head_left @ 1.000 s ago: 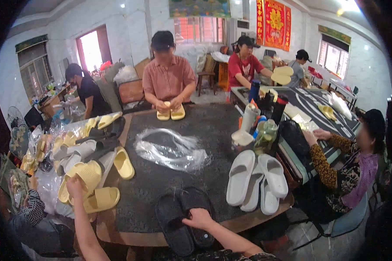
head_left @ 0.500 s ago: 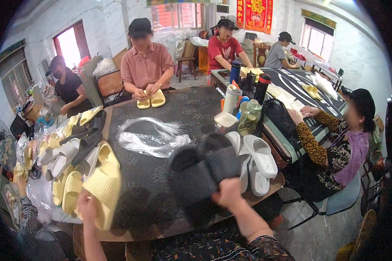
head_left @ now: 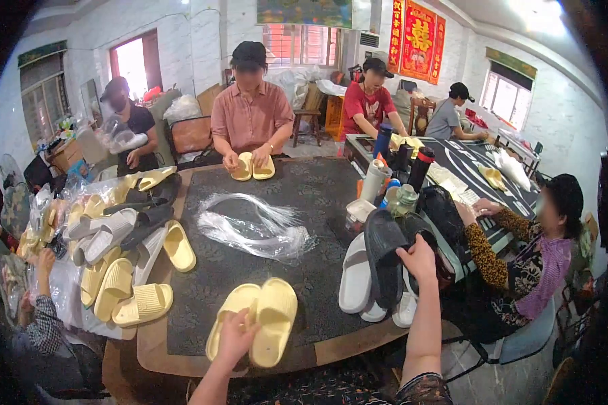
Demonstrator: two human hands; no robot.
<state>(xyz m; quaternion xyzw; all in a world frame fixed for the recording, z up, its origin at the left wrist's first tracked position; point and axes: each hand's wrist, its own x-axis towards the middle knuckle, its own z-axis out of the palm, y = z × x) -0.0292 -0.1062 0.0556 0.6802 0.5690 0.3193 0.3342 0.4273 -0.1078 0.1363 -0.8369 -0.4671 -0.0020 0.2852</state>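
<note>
At nine o'clock, a heap of yellow, grey and black moulded slippers (head_left: pixel 144 306) lined the left side of the dark, patterned tabletop (head_left: pixel 199 300). A stretch of that surface separated the heap from the bundle of clear, shiny plastic strips (head_left: pixel 284 237) near centre. Toward four o'clock, pale-grey moulded slippers (head_left: pixel 355 278) crowded the right edge. The left hand (head_left: pixel 235 337), fingers closed in, gripped two pale-yellow moulded slippers (head_left: pixel 275 324) near six o'clock. The right hand (head_left: pixel 420 258), thumb and fingers closed, held a black oval slipper (head_left: pixel 383 253) over the grey ones.
</note>
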